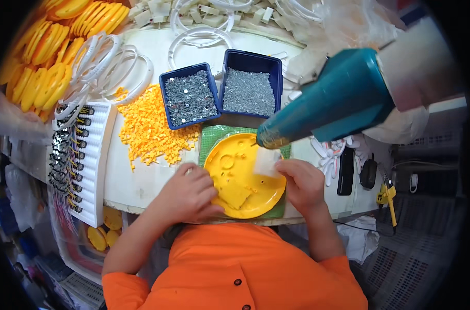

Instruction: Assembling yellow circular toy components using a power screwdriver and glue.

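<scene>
A round yellow plastic cover, with raised rings and posts inside, lies on a green mat in front of me. Against its left rim is my left hand, fingers bent and gripping the edge. My right hand is by the right rim, thumb and forefinger pinched on a small translucent white piece over the cover. The tip of a large teal tool nose comes down from the upper right, just above the cover's far edge; its white body runs out behind it.
Two blue bins of small metal parts and screws stand beyond the mat. Left lie small yellow pieces, white rings, stacked yellow covers and a foam tray of wired parts. A black phone-like object lies right.
</scene>
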`<act>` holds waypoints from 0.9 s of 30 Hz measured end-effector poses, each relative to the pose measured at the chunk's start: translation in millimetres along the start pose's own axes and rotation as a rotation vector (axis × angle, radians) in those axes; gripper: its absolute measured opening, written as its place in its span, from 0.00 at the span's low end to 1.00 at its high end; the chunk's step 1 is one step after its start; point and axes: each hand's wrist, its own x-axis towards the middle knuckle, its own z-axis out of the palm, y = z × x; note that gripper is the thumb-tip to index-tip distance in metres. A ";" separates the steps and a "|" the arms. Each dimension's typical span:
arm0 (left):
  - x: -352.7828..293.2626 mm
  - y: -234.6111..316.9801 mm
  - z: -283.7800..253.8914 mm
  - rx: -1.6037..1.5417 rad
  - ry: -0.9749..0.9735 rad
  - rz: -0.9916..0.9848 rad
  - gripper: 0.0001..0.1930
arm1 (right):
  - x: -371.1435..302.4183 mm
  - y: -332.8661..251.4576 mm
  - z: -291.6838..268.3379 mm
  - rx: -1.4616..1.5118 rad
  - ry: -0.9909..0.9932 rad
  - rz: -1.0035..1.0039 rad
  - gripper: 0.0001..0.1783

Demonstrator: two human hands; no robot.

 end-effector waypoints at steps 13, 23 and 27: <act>5.5 7.7 3.6 -0.190 0.292 -0.279 0.34 | 26.5 -32.9 27.8 0.070 -0.247 -0.311 0.13; 1.1 -5.2 3.8 -0.241 0.117 -0.298 0.31 | 32.4 -47.7 39.5 -0.011 -0.442 -0.273 0.11; 6.9 -3.1 2.6 -0.203 0.076 -0.290 0.29 | 24.9 -24.1 59.8 0.239 -0.284 -0.255 0.07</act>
